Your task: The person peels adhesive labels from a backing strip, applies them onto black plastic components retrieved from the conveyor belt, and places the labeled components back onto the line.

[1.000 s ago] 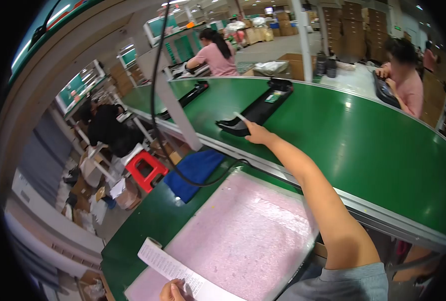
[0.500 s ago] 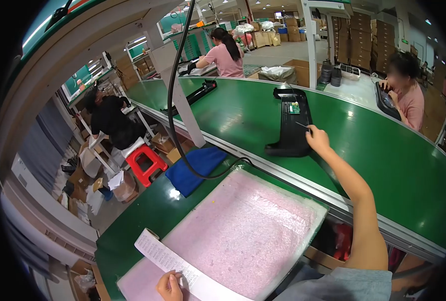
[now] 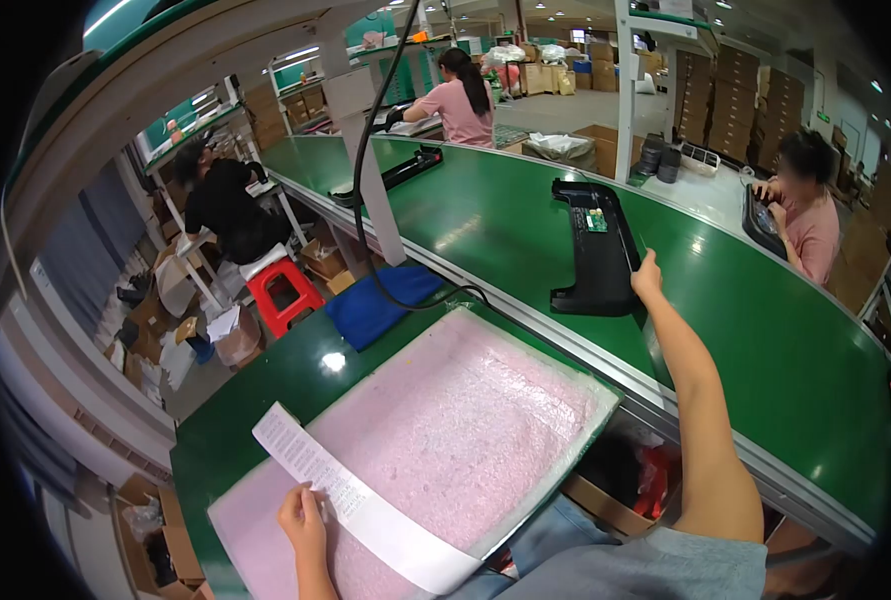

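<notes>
My left hand (image 3: 300, 512) pinches the lower left edge of a long white printed paper strip (image 3: 365, 505), which lies slantwise over a pink sheet-covered pad (image 3: 465, 400). My right hand (image 3: 648, 277) is stretched out over the green belt (image 3: 755, 330), its fingers closed round a thin tool (image 3: 644, 243) whose tip points up and away. The hand is at the right edge of a black plastic housing (image 3: 603, 262). A small green circuit board (image 3: 596, 220) sits inside the housing near its far end.
A blue cloth (image 3: 380, 303) and a black cable lie left of the pad. Another black housing (image 3: 400, 175) rests farther left on the belt. A white post (image 3: 377, 205) stands at the belt's near edge. Co-workers sit at left (image 3: 227, 205), back (image 3: 462, 105) and right (image 3: 813, 215).
My right hand and the thin tool have moved off the housing's inside to its right edge. The view has shifted a little. My left hand has moved up along the paper strip's edge.
</notes>
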Tool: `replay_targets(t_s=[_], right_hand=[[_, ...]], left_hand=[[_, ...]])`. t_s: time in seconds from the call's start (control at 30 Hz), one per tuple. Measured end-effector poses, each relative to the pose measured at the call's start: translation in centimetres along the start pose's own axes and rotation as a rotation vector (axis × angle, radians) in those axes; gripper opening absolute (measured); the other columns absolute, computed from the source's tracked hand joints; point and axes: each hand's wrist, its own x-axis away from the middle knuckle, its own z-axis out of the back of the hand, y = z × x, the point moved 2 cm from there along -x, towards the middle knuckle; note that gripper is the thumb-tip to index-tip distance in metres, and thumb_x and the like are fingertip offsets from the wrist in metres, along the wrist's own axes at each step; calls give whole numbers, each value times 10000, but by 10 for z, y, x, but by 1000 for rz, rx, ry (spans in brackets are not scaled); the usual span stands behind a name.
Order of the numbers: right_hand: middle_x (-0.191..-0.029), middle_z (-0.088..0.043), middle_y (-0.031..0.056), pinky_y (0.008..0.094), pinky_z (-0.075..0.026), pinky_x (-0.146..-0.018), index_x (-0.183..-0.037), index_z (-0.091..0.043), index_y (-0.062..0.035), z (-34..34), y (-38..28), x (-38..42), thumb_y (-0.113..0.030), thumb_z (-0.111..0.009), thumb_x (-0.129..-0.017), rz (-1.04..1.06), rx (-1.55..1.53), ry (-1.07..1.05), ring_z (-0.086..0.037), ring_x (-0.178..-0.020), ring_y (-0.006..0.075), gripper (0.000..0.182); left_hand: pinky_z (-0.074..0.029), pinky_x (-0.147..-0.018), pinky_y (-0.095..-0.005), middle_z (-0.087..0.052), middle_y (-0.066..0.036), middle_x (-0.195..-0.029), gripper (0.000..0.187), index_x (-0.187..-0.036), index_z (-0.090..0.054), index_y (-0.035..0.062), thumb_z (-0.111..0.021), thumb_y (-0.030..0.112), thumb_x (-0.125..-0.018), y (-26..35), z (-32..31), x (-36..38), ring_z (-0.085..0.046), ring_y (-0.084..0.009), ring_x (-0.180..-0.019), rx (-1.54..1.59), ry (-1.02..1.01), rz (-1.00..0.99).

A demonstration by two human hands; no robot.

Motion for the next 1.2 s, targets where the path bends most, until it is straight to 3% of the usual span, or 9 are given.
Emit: replay_targets(t_s=[0.17,0.4,0.53,0.67,0.83,0.9,1.0,1.1,1.2], right_hand=[[-897,-566,262,448,-441,-724,-1217,-334,-114,52,39,30,-4,-479,-651,134,-134,95,-562,-814,411,595],[-786,-539,129,299,-429,-692,-1287,-291,-106,232,60,178,72,-499,-733,472,-343,113,-534,-734,197,619],[-864,-561,128,285,-429,-774,-1305,-250,-97,256,80,212,111,-454,-744,541,-476,160,-545,-845,190,632],[-965,-565,165,316,-430,-831,-1308,-188,-87,266,75,240,145,-420,-750,820,-579,30,-559,-923,229,647],[-1030,-556,217,341,-431,-850,-1317,-54,-91,248,5,229,160,-408,-746,1375,-458,4,-540,-995,278,717],[-1041,-555,224,364,-423,-866,-1289,-201,-1,242,-37,218,43,-403,-815,1627,-517,129,-550,-974,296,517],[-1031,-562,225,375,-411,-877,-1176,-369,76,214,-88,219,-101,-359,-862,1601,-518,-26,-553,-960,310,361],[-1014,-573,224,378,-393,-891,-953,-553,140,186,-142,238,-280,-286,-878,1556,-700,-243,-541,-972,324,503],[-1008,-574,227,372,-394,-891,-949,-549,140,142,-172,248,-280,-295,-877,1518,-833,-393,-546,-960,322,496]], left_hand=[[-428,-559,-225,-590,-82,-642,174,-827,-583,-52,-457,68,-830,5,4,1,-557,-130,-585,50,60,-52],[-453,-684,-270,-612,-125,-760,194,-891,-563,-53,-455,103,-852,51,-26,18,-591,-177,-724,330,-29,-54],[-350,-938,-383,-444,-204,-1195,430,-1262,-298,5,-430,101,-865,133,-70,40,-479,-304,-1080,725,-722,58],[-248,-994,-486,-177,-185,-1362,801,-1355,-17,141,-571,208,-780,183,-112,67,-288,-337,-1226,961,-1013,-60],[-216,-1004,-474,-140,-152,-1371,802,-1341,16,151,-539,38,-771,175,-100,80,-255,-305,-1243,1356,-759,160],[-229,-999,-492,-215,-135,-1336,737,-1322,-76,154,-545,51,-763,172,-90,90,-287,-299,-1222,1400,-527,212],[-244,-993,-504,-285,-118,-1297,663,-1295,-162,157,-547,71,-762,154,-72,91,-318,-294,-1199,1438,-299,233],[-260,-989,-510,-349,-101,-1252,580,-1258,-242,160,-543,98,-767,130,-55,93,-348,-291,-1175,1471,-100,232],[-267,-992,-501,-395,-87,-1218,509,-1238,-283,120,-508,90,-782,109,-48,94,-372,-315,-1155,1526,52,263]])
